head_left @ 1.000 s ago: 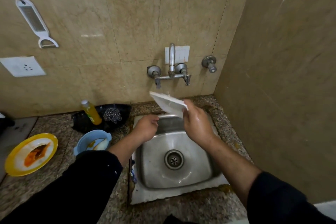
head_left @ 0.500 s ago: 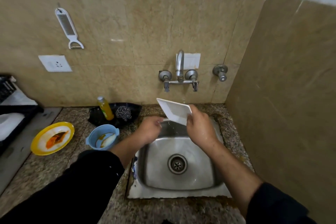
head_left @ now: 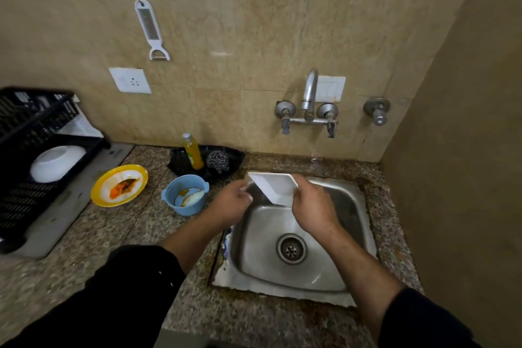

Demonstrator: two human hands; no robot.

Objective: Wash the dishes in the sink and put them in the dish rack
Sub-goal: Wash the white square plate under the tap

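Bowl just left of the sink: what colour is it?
The bowl is light blue, seen best in the head view.

Dish rack [head_left: 25, 150] far left of sink [head_left: 339, 271].

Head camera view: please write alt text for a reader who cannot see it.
A left hand and a right hand hold a white square dish tilted over a steel sink. Left of it on the counter are a dirty yellow plate, a blue bowl and a black dish rack holding a white bowl.
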